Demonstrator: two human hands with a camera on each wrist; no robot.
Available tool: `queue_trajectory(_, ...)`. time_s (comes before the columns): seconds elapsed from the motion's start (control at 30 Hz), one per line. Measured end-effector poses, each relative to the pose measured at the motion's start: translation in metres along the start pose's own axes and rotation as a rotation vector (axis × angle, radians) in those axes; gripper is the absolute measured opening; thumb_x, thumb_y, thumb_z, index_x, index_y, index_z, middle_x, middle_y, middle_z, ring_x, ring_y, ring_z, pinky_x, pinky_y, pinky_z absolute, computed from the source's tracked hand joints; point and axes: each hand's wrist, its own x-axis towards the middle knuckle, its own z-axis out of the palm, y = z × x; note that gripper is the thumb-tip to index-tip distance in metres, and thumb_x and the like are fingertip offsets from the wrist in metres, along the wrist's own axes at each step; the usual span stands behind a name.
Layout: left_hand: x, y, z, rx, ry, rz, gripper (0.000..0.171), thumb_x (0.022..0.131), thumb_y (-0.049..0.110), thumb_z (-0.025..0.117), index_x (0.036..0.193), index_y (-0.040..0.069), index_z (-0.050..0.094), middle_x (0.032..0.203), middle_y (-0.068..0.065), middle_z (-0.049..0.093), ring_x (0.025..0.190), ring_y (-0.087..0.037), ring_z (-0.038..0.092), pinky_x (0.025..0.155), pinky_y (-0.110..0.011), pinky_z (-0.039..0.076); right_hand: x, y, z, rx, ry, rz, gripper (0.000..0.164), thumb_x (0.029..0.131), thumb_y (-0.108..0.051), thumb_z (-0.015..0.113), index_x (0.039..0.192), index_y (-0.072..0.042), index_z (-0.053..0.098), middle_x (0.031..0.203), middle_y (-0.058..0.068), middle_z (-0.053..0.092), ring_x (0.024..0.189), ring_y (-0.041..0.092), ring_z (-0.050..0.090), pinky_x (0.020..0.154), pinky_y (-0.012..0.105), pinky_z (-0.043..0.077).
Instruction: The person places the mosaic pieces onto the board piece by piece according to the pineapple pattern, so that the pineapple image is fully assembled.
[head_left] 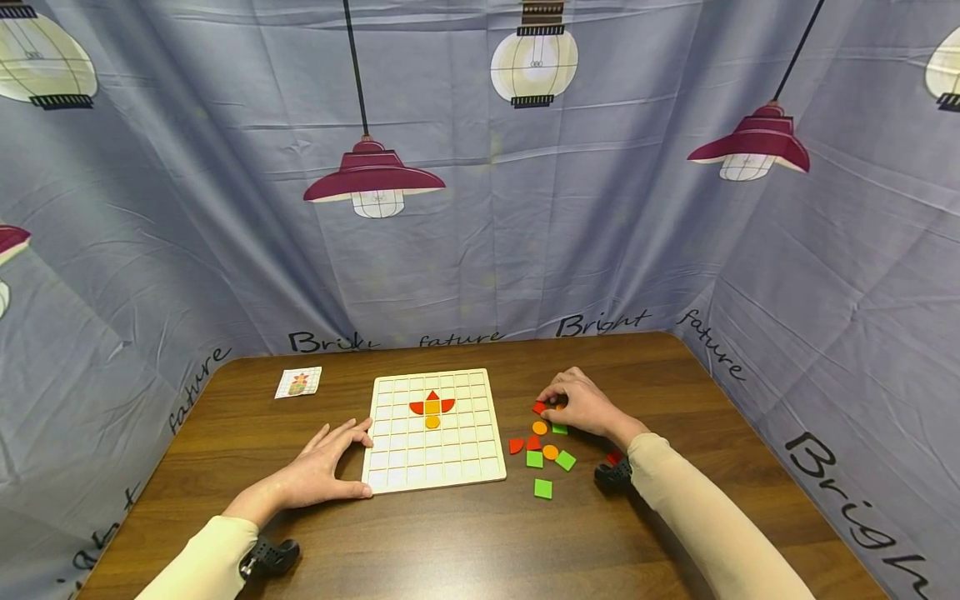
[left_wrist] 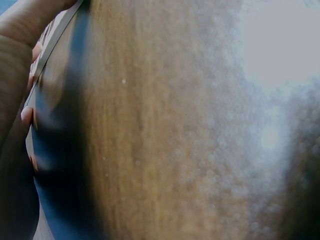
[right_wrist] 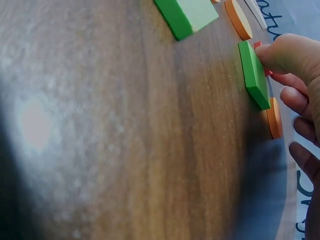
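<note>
Hands (head_left: 326, 471) (head_left: 585, 406): left wide, tile (head_left: 538, 407) in right

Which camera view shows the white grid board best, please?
The head view, since nearly all the grid board shows there. The left wrist view catches only its edge; the right wrist, perhaps a sliver.

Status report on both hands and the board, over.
Left hand touches left edge of board. Right hand pinches red piece. Five pieces on board. Green tile close beside red piece.
</note>
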Motion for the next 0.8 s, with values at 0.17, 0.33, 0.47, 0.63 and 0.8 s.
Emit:
queue_trajectory(0.17, 0.000, -0.001, 0.000, -0.008, 0.002, -0.002, 0.062, 0.080, 0.058, 0.081, 0.123, 0.020, 0.055, 0.161, -0.014, 0.038, 0.149, -0.043, 0.028, 0.118, -0.070, 0.006, 0.006, -0.007, 0.000, 0.015, 0.009, 0.021, 0.019, 0.085, -0.032, 0.083, 0.102, -0.027, 0.078, 0.089, -0.015, 0.060, 0.098, 0.013, 0.046, 0.083, 0.034, 0.042)
queue_trajectory(0.33, -0.001, 0.000, -0.001, -0.019, 0.002, -0.003, 0.063, 0.080, 0.057, 0.082, 0.124, 0.018, 0.056, 0.161, -0.015, 0.037, 0.149, -0.044, 0.028, 0.118, -0.070, 0.005, 0.022, -0.030, 0.001, 0.065, -0.008, 0.006, 0.020, 0.086, -0.031, 0.081, 0.105, -0.027, 0.078, 0.094, -0.015, 0.061, 0.101, 0.013, 0.046, 0.086, 0.036, 0.044)
queue_trajectory(0.47, -0.002, 0.001, -0.002, -0.022, -0.004, -0.010, 0.063, 0.081, 0.057, 0.082, 0.124, 0.019, 0.055, 0.161, -0.015, 0.037, 0.150, -0.044, 0.027, 0.118, -0.069, 0.005, 0.039, -0.055, 0.009, 0.077, -0.050, -0.060, 0.020, 0.086, -0.031, 0.080, 0.106, -0.025, 0.078, 0.094, -0.013, 0.060, 0.101, 0.013, 0.046, 0.085, 0.036, 0.045)
queue_trajectory(0.63, -0.001, 0.001, -0.003, -0.023, -0.008, -0.013, 0.064, 0.081, 0.055, 0.082, 0.125, 0.018, 0.055, 0.162, -0.015, 0.037, 0.150, -0.044, 0.027, 0.118, -0.069, 0.005, 0.059, -0.083, 0.028, 0.045, -0.109, -0.125, 0.018, 0.087, -0.033, 0.078, 0.104, -0.026, 0.077, 0.095, -0.012, 0.060, 0.102, 0.011, 0.045, 0.087, 0.033, 0.045)
queue_trajectory(0.8, -0.001, -0.001, -0.003, -0.030, -0.019, -0.013, 0.063, 0.082, 0.055, 0.081, 0.125, 0.019, 0.054, 0.162, -0.015, 0.035, 0.150, -0.043, 0.026, 0.119, -0.068, 0.004, 0.072, -0.102, 0.043, 0.023, -0.165, -0.186, 0.017, 0.089, -0.031, 0.077, 0.105, -0.026, 0.078, 0.096, -0.015, 0.061, 0.098, 0.009, 0.045, 0.085, 0.030, 0.045)
